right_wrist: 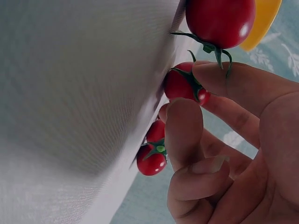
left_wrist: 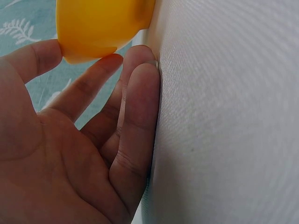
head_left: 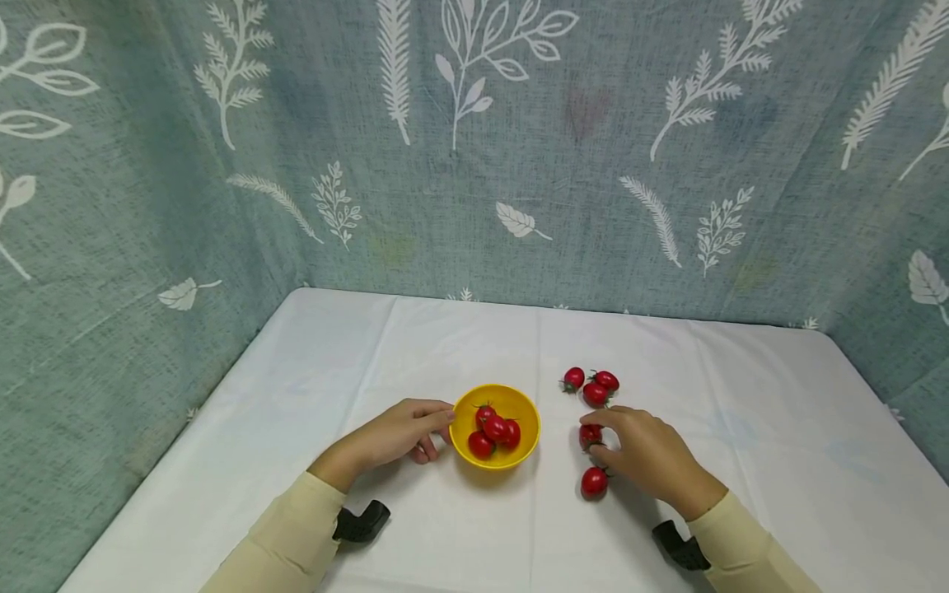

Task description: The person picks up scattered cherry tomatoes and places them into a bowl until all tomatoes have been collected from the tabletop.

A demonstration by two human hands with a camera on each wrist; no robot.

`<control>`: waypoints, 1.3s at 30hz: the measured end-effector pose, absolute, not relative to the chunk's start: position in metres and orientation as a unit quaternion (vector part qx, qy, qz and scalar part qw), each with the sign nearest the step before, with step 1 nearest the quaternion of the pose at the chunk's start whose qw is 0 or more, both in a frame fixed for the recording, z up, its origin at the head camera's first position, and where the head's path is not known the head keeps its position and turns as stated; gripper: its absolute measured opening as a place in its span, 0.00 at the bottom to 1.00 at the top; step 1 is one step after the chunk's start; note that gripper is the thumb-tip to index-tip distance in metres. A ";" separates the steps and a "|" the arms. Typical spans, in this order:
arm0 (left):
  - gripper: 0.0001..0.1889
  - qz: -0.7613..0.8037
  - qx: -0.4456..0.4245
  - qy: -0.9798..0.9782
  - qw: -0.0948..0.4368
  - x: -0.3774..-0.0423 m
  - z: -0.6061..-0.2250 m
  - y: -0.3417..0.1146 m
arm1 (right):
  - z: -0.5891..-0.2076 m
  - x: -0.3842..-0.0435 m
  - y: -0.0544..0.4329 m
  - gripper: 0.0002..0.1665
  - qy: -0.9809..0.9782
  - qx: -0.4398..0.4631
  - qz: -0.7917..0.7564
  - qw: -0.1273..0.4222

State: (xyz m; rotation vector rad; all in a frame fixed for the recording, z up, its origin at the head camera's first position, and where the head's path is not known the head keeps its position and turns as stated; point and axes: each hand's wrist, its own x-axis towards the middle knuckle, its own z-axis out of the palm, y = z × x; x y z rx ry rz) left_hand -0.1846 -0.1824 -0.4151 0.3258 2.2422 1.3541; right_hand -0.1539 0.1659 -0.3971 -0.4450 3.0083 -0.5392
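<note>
The left hand holds the left edge of a yellow bowl, thumb at the rim and forefinger against the outer wall. Its other fingers lie low by the cloth. Several red cherry tomatoes are heaped inside the bowl. To the bowl's right, the right hand pinches one cherry tomato between thumb and forefinger, down at the tablecloth. Another cherry tomato lies just nearer the person. Behind the right hand are three more: one tomato at left, two tomatoes close together.
A white cloth covers the table. Leaf-patterned green-blue fabric hangs behind and at both sides. Dark wrist-worn devices sit under both cream sleeves.
</note>
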 end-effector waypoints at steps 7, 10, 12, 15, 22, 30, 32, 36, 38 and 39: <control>0.25 0.498 0.126 0.822 0.247 -0.185 -0.415 -0.183 | -0.396 -0.156 0.165 0.23 0.974 -0.133 -0.177 0.042; 0.25 0.497 0.122 0.822 0.249 -0.185 -0.417 -0.184 | -0.396 -0.156 0.165 0.23 0.975 -0.131 -0.175 0.045; 0.25 0.496 0.119 0.823 0.250 -0.185 -0.418 -0.184 | -0.397 -0.156 0.164 0.23 0.975 -0.130 -0.175 0.045; 0.25 0.496 0.117 0.823 0.250 -0.185 -0.419 -0.184 | -0.396 -0.156 0.164 0.22 0.975 -0.130 -0.174 0.044; 0.25 0.497 0.117 0.824 0.248 -0.184 -0.417 -0.184 | -0.394 -0.155 0.162 0.23 0.976 -0.132 -0.173 0.034; 0.25 0.501 0.118 0.821 0.247 -0.183 -0.416 -0.182 | -0.391 -0.151 0.162 0.25 0.974 -0.149 -0.172 0.013; 0.25 0.502 0.118 0.821 0.247 -0.183 -0.417 -0.182 | -0.390 -0.150 0.161 0.25 0.973 -0.154 -0.174 0.005; 0.25 0.502 0.121 0.820 0.246 -0.184 -0.418 -0.182 | -0.388 -0.147 0.159 0.25 0.971 -0.161 -0.174 -0.006; 0.25 0.501 0.121 0.821 0.245 -0.185 -0.417 -0.181 | -0.387 -0.146 0.158 0.25 0.971 -0.162 -0.174 -0.009; 0.25 0.501 0.121 0.821 0.246 -0.185 -0.417 -0.181 | -0.386 -0.145 0.157 0.25 0.971 -0.163 -0.173 -0.011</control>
